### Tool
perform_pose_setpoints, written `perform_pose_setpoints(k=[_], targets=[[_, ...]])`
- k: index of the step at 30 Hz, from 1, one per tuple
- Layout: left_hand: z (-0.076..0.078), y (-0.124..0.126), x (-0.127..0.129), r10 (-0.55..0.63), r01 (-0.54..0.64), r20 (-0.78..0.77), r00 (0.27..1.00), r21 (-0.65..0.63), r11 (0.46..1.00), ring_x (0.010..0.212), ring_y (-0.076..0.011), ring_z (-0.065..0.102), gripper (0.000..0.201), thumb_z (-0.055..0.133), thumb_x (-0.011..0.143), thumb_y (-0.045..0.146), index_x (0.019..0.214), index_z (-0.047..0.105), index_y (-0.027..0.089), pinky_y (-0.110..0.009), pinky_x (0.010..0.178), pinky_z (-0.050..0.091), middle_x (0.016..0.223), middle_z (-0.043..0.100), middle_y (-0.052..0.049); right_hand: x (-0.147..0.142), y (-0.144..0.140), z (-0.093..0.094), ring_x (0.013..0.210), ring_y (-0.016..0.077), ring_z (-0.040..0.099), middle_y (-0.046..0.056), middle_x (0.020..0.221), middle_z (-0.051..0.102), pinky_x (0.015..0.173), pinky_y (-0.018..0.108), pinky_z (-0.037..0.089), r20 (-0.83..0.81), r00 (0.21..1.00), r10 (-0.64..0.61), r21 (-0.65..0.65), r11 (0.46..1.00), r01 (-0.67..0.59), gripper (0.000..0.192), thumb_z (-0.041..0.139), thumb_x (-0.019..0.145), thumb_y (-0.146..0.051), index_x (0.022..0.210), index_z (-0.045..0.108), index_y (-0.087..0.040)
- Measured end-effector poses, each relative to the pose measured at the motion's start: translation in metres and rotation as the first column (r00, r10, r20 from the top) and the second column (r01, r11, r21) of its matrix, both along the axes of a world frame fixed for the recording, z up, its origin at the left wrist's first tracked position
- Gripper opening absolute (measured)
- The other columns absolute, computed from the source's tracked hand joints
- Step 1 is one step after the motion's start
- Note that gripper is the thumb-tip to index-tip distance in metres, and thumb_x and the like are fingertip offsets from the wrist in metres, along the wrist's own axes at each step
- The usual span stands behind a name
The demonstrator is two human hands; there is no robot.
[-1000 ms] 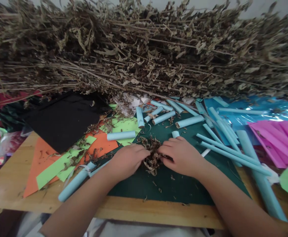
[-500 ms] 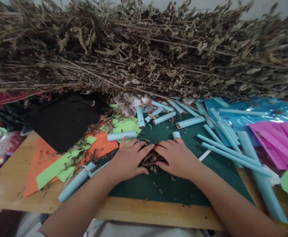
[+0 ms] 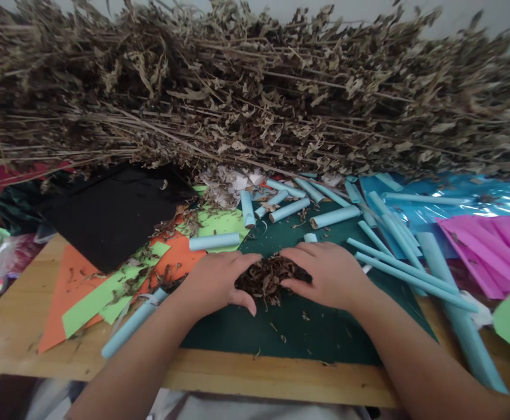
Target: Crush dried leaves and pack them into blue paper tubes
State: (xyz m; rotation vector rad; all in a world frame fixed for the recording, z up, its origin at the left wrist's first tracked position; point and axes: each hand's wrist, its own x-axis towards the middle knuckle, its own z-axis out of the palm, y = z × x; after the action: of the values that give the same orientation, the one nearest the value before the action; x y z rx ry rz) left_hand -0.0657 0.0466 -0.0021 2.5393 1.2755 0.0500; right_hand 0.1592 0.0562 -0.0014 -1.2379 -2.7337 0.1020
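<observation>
A small heap of dried brown leaves [image 3: 272,277] lies on a dark green sheet [image 3: 307,332]. My left hand [image 3: 213,281] cups the heap from its left side, fingers curled round it. On the other side my right hand [image 3: 329,273] presses against the heap, so the leaves are squeezed between both hands. A short light blue paper roll [image 3: 310,237] stands just beyond my right fingers. Another light blue roll [image 3: 214,240] lies flat beyond my left hand.
A large pile of dried leafy stalks [image 3: 255,93] fills the back of the wooden table [image 3: 14,326]. Several light blue rolls [image 3: 403,256] lie right. Black [image 3: 115,210], orange [image 3: 69,280] and light green [image 3: 101,294] sheets lie left; pink paper [image 3: 491,245] right.
My hands went from flat over the leaf heap to cupping it from both sides. The leaves are now gathered into a tighter mound between my palms.
</observation>
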Motion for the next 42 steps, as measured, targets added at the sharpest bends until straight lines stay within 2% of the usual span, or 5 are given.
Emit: perform_pose_setpoints(k=[8,14,18,30,42], targets=[[-0.005,-0.004,0.009,-0.03,0.027,-0.052,0.998,-0.062,0.998,0.086,-0.0209,0.055,0.038,0.05,0.073,0.022,0.11,0.044,0.025,-0.031,0.074,0.041,0.094,0.059,-0.004,-0.018,-0.007,-0.01,0.075,0.017,0.049,0.003,0.085,0.055,0.062,0.028,0.034,0.08,0.969,0.236,-0.132,0.966,-0.224,0.016,0.05,0.075,-0.026,0.089,0.053,-0.021],[0.004,-0.007,0.004,0.009,-0.005,0.037,0.999,-0.118,0.993,0.096,-0.0216,0.048,0.058,0.058,0.066,0.029,0.119,0.033,0.027,-0.033,0.081,0.04,0.107,0.048,-0.004,-0.005,-0.003,0.0,0.086,0.0242,0.044,0.008,0.096,0.053,0.069,0.035,0.031,-0.021,1.0,0.02,0.05,0.999,-0.019,0.041,0.048,0.073,-0.047,0.103,0.051,-0.02],[0.007,-0.011,0.007,0.056,-0.049,0.054,0.997,-0.125,0.991,0.102,-0.026,0.043,0.073,0.06,0.061,0.048,0.122,0.028,0.026,-0.04,0.084,0.039,0.118,0.037,-0.007,-0.005,-0.003,-0.002,0.087,0.0254,0.044,0.009,0.1,0.052,0.07,0.036,0.033,-0.036,0.996,-0.085,0.002,0.996,0.085,0.054,0.047,0.068,-0.058,0.105,0.05,-0.018],[-0.004,-0.008,0.014,0.157,-0.145,0.233,0.96,-0.069,0.987,0.085,-0.0184,0.048,0.016,0.045,0.077,0.027,0.088,0.051,0.018,-0.031,0.075,0.04,0.089,0.053,-0.005,-0.02,-0.006,-0.017,0.07,0.0165,0.051,0.001,0.072,0.057,0.058,0.026,0.03,-0.02,0.997,-0.078,-0.083,0.994,0.076,0.014,0.043,0.078,-0.026,0.082,0.055,-0.02],[0.002,-0.003,0.006,0.075,-0.074,0.369,0.927,-0.017,0.997,0.074,-0.0142,0.048,0.015,0.041,0.077,0.018,0.07,0.053,0.016,-0.025,0.068,0.038,0.075,0.052,-0.003,-0.008,-0.001,-0.018,0.05,0.0138,0.048,0.001,0.051,0.052,0.047,0.025,0.023,-0.096,0.981,-0.169,0.097,0.979,0.178,0.039,0.034,0.083,-0.041,0.057,0.052,-0.018]])
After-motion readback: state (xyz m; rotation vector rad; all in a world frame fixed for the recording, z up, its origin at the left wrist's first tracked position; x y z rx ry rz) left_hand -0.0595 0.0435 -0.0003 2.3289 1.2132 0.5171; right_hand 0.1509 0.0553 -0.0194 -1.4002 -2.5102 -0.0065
